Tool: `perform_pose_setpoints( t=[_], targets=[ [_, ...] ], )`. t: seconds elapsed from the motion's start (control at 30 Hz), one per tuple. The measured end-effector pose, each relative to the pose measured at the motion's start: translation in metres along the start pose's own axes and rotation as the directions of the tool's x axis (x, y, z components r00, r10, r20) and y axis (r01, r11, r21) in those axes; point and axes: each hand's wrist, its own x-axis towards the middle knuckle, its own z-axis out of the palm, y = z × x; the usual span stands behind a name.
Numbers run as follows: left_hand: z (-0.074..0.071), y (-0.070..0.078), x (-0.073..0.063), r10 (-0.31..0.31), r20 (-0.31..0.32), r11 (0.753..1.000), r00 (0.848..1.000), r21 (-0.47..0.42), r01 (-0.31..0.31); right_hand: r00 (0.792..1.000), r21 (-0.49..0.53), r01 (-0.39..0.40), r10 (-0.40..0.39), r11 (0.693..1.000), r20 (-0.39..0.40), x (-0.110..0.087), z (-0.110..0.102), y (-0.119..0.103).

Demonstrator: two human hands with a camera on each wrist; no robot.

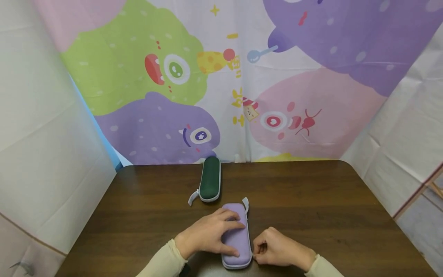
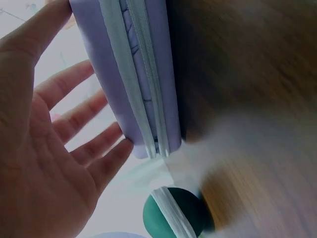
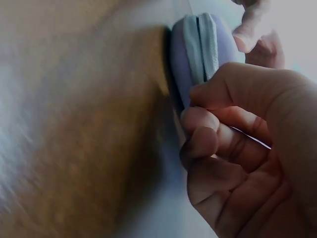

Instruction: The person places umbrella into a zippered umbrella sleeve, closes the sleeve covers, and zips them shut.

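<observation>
A lilac zippered case (image 1: 236, 238) lies lengthwise on the table, its pale fabric loop (image 1: 245, 204) at the far right corner. Spread across its top is my left hand (image 1: 212, 234), thumb and fingertips touching the lid. At the near right corner, my right hand (image 1: 277, 248) pinches the zipper pull, which its fingers mostly hide. The right wrist view shows the thumb and forefinger of that hand (image 3: 237, 129) together against the grey zipper (image 3: 200, 44). Along the case's left side, two pale bands (image 2: 121, 64) run with a lilac strip between them.
Behind the lilac case lies a dark green zippered case (image 1: 210, 177) with a pale loop (image 1: 193, 197). Both stand on a dark wooden table (image 1: 311, 200). A curtain (image 1: 238, 77) printed with cartoon monsters hangs along its back edge; white cloths (image 1: 52, 115) hang at the sides.
</observation>
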Motion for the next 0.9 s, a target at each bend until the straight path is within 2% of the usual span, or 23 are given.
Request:
perform_pose_setpoints(
  t=[0.13,0.3,0.47,0.53,0.7,0.9],
  targets=[
    [0.001,0.004,0.003,0.009,-0.023,0.999,1.0,0.05,-0.008,0.999,-0.004,-0.041,0.041,0.999,0.028,-0.001,-0.008,0.002],
    [0.004,0.01,0.005,-0.016,-0.027,0.995,0.999,0.094,0.019,0.995,-0.011,-0.088,0.089,0.996,0.045,-0.005,-0.019,0.006],
    [0.004,0.015,0.001,-0.055,-0.007,0.993,0.998,0.108,0.056,0.997,0.026,-0.062,0.061,0.998,0.039,-0.011,-0.028,0.018],
    [0.004,0.015,-0.001,-0.051,-0.016,0.991,0.999,0.125,0.053,0.998,0.039,-0.051,0.05,0.998,0.04,-0.011,-0.03,0.024],
    [0.002,0.015,-0.003,-0.036,-0.058,0.987,0.998,0.157,0.044,0.998,-0.019,-0.062,0.063,0.998,0.031,-0.008,-0.035,0.034],
    [0.0,0.016,-0.009,-0.094,-0.103,0.987,0.99,0.121,0.106,0.994,-0.07,-0.105,0.106,0.992,0.008,0.001,-0.04,0.041]
  ],
)
